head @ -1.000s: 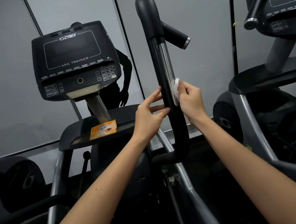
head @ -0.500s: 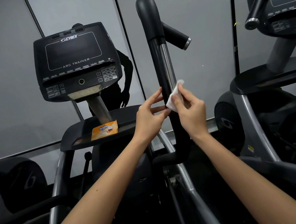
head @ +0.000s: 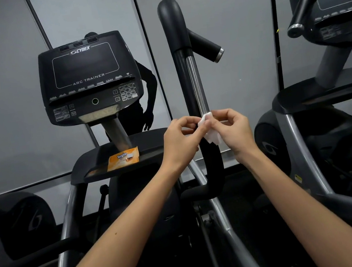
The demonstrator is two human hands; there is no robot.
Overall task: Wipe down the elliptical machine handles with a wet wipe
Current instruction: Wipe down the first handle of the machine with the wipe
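Your right hand (head: 236,131) is pinching the wipe (head: 213,137) by its right side, and your left hand (head: 182,142) is pinching its upper left corner. The handle (head: 185,76) is standing just behind the wipe, between your hands, its long axis running upright and mostly above them, with both hands about equally near.
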